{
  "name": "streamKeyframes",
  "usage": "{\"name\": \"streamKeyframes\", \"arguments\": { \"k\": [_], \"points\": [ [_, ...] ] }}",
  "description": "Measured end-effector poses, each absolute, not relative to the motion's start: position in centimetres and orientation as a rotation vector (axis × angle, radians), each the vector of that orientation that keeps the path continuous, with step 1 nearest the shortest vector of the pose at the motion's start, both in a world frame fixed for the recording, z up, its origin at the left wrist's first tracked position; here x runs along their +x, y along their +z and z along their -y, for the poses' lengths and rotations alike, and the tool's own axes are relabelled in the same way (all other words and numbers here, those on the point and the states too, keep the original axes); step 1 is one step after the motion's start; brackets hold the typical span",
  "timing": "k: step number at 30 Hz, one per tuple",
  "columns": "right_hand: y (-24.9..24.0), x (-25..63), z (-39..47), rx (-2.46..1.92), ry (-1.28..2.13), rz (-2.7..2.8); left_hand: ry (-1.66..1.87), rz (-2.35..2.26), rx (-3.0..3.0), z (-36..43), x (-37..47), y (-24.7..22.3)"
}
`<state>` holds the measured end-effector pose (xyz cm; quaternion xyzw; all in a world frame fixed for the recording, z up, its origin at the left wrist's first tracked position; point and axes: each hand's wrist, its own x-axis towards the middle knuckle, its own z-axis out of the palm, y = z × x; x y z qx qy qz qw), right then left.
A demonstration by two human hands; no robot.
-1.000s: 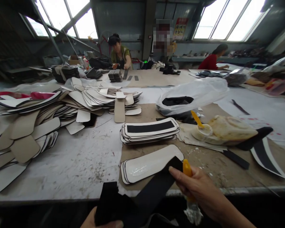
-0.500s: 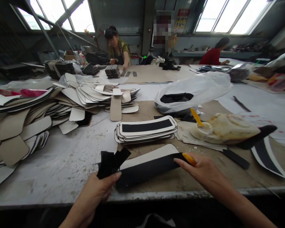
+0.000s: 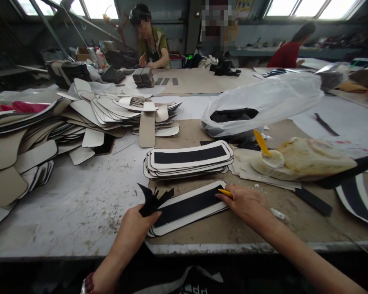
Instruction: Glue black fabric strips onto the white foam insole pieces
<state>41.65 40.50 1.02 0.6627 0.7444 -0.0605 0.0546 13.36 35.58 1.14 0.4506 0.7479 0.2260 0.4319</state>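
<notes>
Pile of pale panels (image 3: 76,122) sprawls over the left side of the bench (image 3: 88,212), overlapping at many angles, some faces white, some tan. Left hand (image 3: 138,220) next, closed around a bunch of black strips (image 3: 153,200) whose ends splay upward; its thumb presses the near left end of one flat black strip (image 3: 187,206). Across the bench, beyond a small grey stack (image 3: 143,76), a person in green (image 3: 161,51) with both hands close together, their grip too small to tell. Flat strip lies lengthwise on a white panel (image 3: 199,191) at the near bench edge, a pale border showing along both long sides; at least one more panel underneath. Just behind it, a neat stack of panels (image 3: 190,155), the top one bearing its own black strip. Right hand (image 3: 245,200) grips a yellow tool (image 3: 225,192), mostly hidden, fingertips at the strip's right end. Farther back, a clear plastic bag (image 3: 279,98) with black material (image 3: 233,115) inside; nearer, a yellowed container (image 3: 315,159), yellow handle (image 3: 261,143) sticking up from its mouth. At far right, a curved panel (image 3: 360,196) with a dark centre.
</notes>
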Motion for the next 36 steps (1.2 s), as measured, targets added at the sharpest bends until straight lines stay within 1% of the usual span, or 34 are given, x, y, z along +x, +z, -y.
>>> {"name": "streamKeyframes", "arguments": {
  "k": [7,16,24,32,36],
  "points": [
    [1.2,41.5,-40.4,2.001,-0.234,-2.232,0.51,-1.903,1.138,-35.7,13.7,1.3],
    [1.9,41.4,-40.6,2.045,-0.379,-2.186,0.447,-1.958,1.166,-35.7,13.8,1.7],
    [1.9,41.9,-40.9,2.104,-0.41,-2.121,0.379,-1.987,1.159,-35.9,13.7,1.2],
    [1.6,42.7,-41.5,2.077,-0.585,-2.142,0.408,-1.977,1.169,-36.0,13.3,0.7],
    [1.5,42.8,-41.7,2.071,-0.613,-2.154,0.367,-1.991,1.181,-36.0,13.3,0.6]
  ]
}}
